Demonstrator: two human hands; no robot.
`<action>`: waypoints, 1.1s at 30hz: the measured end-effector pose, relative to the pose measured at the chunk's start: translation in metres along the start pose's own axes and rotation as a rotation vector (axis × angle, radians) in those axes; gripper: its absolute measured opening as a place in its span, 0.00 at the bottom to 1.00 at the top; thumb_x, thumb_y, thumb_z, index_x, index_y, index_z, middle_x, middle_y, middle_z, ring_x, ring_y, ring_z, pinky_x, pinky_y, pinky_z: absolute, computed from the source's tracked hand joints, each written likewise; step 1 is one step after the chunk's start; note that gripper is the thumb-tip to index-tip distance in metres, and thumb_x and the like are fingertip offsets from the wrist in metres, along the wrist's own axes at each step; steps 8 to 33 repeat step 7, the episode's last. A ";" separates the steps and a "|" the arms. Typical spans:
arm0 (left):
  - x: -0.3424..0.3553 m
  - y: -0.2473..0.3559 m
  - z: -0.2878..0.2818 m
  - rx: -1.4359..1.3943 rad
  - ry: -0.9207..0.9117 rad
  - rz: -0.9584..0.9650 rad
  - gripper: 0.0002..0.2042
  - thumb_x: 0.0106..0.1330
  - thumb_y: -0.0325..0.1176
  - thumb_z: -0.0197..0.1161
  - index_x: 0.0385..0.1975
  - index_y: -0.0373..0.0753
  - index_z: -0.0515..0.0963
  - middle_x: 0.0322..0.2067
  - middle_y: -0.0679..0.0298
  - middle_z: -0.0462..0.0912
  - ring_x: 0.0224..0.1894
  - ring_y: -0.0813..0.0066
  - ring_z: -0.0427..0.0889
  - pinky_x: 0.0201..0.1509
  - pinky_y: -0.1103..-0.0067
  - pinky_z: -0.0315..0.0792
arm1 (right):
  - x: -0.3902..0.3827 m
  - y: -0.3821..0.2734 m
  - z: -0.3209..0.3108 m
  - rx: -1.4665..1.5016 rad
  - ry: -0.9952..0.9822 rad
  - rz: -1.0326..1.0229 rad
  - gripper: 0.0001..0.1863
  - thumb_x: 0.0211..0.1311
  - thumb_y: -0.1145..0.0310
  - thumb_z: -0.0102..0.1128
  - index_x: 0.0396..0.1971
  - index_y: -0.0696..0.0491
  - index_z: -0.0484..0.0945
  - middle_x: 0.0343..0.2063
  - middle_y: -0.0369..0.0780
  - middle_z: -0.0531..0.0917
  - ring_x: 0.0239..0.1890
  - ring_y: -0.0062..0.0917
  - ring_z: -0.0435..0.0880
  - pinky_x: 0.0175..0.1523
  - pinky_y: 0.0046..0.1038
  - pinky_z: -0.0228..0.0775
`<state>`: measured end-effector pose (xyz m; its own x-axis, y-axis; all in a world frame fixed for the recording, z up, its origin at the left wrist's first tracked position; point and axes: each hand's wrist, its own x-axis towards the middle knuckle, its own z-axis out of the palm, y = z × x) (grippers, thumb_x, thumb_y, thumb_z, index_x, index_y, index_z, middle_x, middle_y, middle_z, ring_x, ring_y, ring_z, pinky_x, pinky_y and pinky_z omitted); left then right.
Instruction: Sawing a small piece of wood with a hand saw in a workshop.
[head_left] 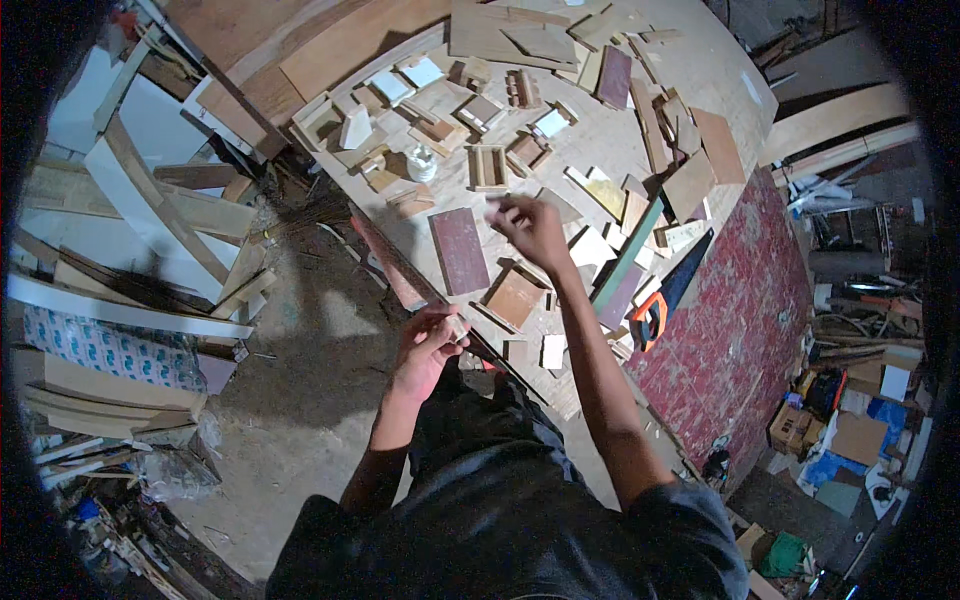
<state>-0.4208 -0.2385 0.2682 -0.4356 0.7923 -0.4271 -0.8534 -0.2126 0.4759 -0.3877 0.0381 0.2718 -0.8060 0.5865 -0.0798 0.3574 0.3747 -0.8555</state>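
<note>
At the table's near edge, my left hand is closed around a small pale wood piece. My right hand hovers over the middle of the table with its fingers pinched; anything between the fingertips is too small to make out. Left of that hand lies a flat maroon board. Just below it sits a shallow wooden frame with a brown panel. A small open wooden box is beyond my right fingertips, and a white jar stands to its left.
Several small wooden assemblies and offcuts cover the plywood table. A handsaw with an orange and black handle lies right of my right forearm, near a long green strip. Stacked planks fill the left side; a red worn surface extends right.
</note>
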 end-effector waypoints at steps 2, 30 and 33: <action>-0.015 0.006 -0.008 0.047 0.021 0.092 0.13 0.67 0.31 0.65 0.51 0.38 0.78 0.41 0.57 0.84 0.37 0.71 0.84 0.39 0.82 0.79 | 0.063 0.016 0.038 -0.090 0.033 -0.058 0.20 0.55 0.60 0.72 0.47 0.50 0.85 0.35 0.46 0.86 0.32 0.35 0.86 0.40 0.34 0.77; -0.041 0.008 -0.056 0.456 -0.144 0.345 0.19 0.68 0.33 0.65 0.57 0.41 0.73 0.50 0.55 0.81 0.45 0.62 0.84 0.49 0.71 0.79 | 0.144 0.035 0.095 -0.530 -0.023 -0.222 0.34 0.54 0.53 0.72 0.60 0.48 0.75 0.40 0.51 0.85 0.43 0.44 0.85 0.49 0.40 0.76; -0.041 0.008 -0.056 0.456 -0.144 0.345 0.19 0.68 0.33 0.65 0.57 0.41 0.73 0.50 0.55 0.81 0.45 0.62 0.84 0.49 0.71 0.79 | 0.144 0.035 0.095 -0.530 -0.023 -0.222 0.34 0.54 0.53 0.72 0.60 0.48 0.75 0.40 0.51 0.85 0.43 0.44 0.85 0.49 0.40 0.76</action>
